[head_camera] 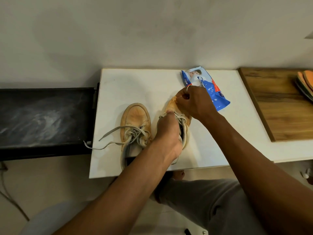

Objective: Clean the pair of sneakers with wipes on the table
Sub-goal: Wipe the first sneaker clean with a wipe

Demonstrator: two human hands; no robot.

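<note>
Two worn tan sneakers lie on the white table (pixel 135 85). The left sneaker (pixel 135 116) rests flat, with its loose grey laces trailing left over the table edge. My left hand (pixel 167 133) grips the right sneaker (pixel 186 133) at its opening and laces and tilts it onto its side. At that shoe's toe, my right hand (pixel 194 102) pinches a crumpled, tan-stained wipe (pixel 173 102) against it. Just behind my right hand lies a blue pack of wipes (pixel 215 92), partly hidden by it.
A wooden board (pixel 279 106) lies on the right with orange insoles (pixel 304 82) stacked at its far end. A black bench (pixel 45 116) adjoins the table's left edge. My knee in grey trousers (pixel 211 197) is below the front edge. A cable (pixel 10 197) runs on the floor at left.
</note>
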